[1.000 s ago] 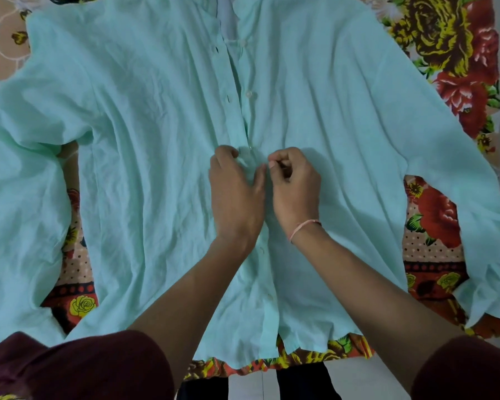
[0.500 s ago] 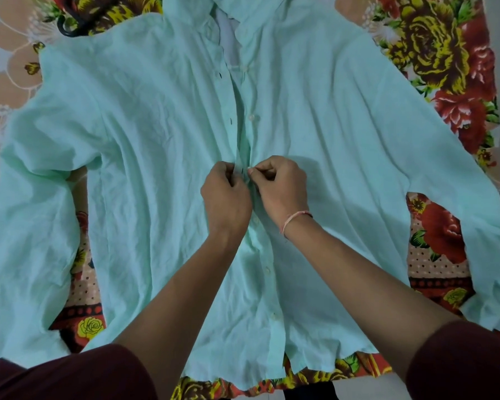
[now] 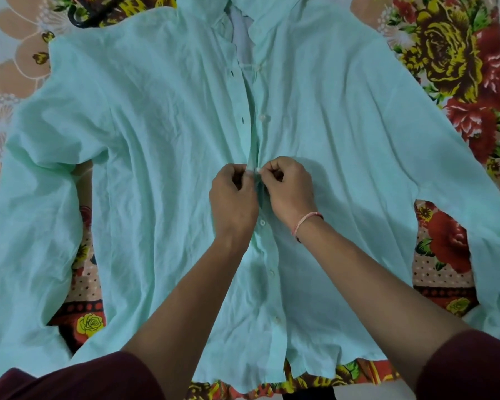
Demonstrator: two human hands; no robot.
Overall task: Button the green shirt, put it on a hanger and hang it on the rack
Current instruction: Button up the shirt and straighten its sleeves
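The pale green shirt [image 3: 156,157] lies spread flat, front up, collar at the far side and sleeves out to both sides. My left hand [image 3: 233,197] pinches the left placket edge at mid-chest. My right hand [image 3: 290,187], with a pink thread band at the wrist, pinches the right placket and a small white button against it. The two hands touch at the fingertips. Below them the front is closed over three buttons [image 3: 262,222]. Above them the placket is open, with a loose button [image 3: 262,118] showing. A black hanger hook [image 3: 80,20] peeks out beyond the left shoulder.
The shirt rests on a bedsheet with red and yellow roses [image 3: 451,53] at the right and a peach flower print [image 3: 9,67] at the left. The bed's near edge runs below the shirt hem. No rack is in view.
Both hands have moved up the placket from the lower button to the one at mid-chest. The view has tilted, so the collar and hanger hook now show.
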